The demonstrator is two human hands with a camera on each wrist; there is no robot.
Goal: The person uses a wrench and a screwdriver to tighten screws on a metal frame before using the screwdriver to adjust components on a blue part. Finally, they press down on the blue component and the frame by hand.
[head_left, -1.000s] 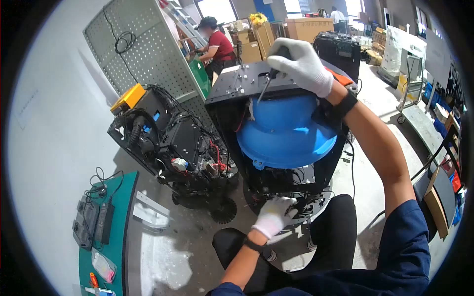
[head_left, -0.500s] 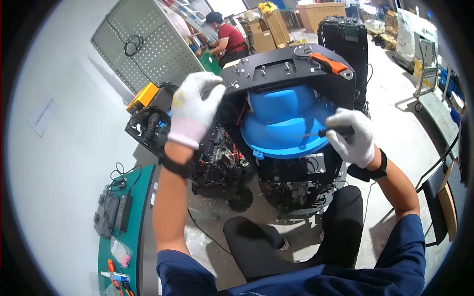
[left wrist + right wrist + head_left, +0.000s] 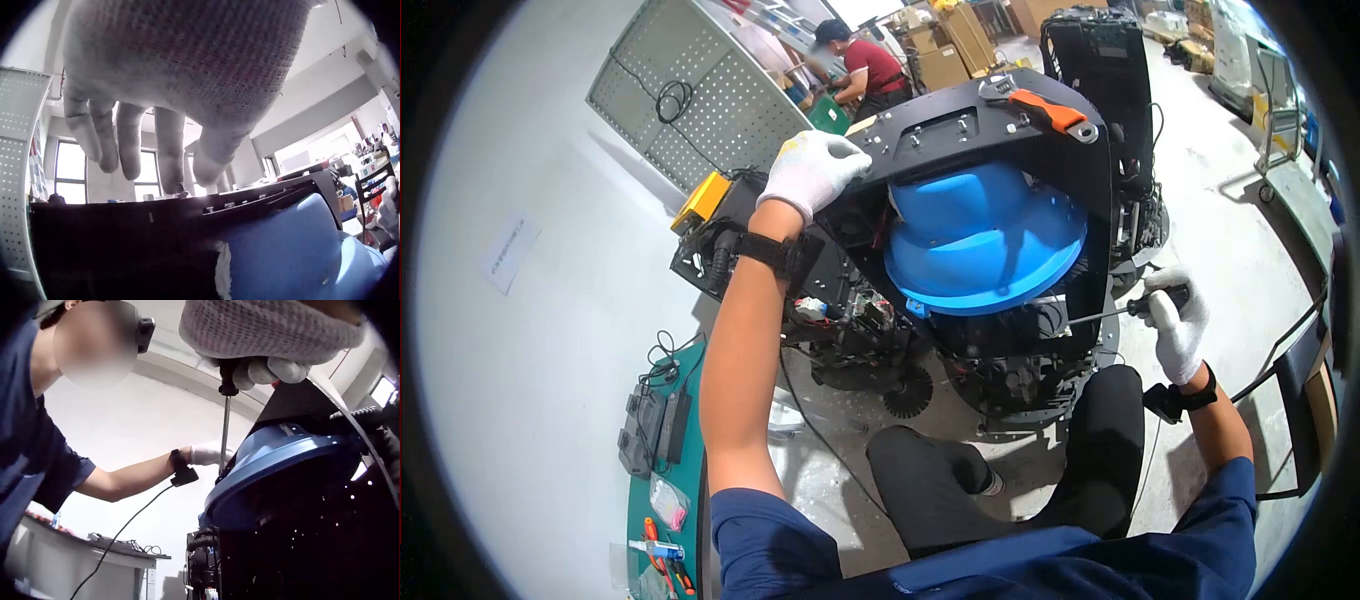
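Right hand [image 3: 1178, 320] squeezes a screwdriver [image 3: 1115, 312], its tip under the blue bowl [image 3: 980, 240]. Left hand [image 3: 812, 170] presses the black top [image 3: 990, 130] with loose fingers, maybe to steady it.

a second ago the left hand [image 3: 813, 168] was down at the machine's base, and half a second ago it was lifted in the air. now it rests on the left corner of the black top plate [image 3: 980, 130]. the right hand [image 3: 1175, 322], gripping the screwdriver [image 3: 1115, 311], has gone the other way — off that plate, past the front of the blue housing [image 3: 980, 240], down to the machine's right side, with the shaft pointing left under the blue rim.
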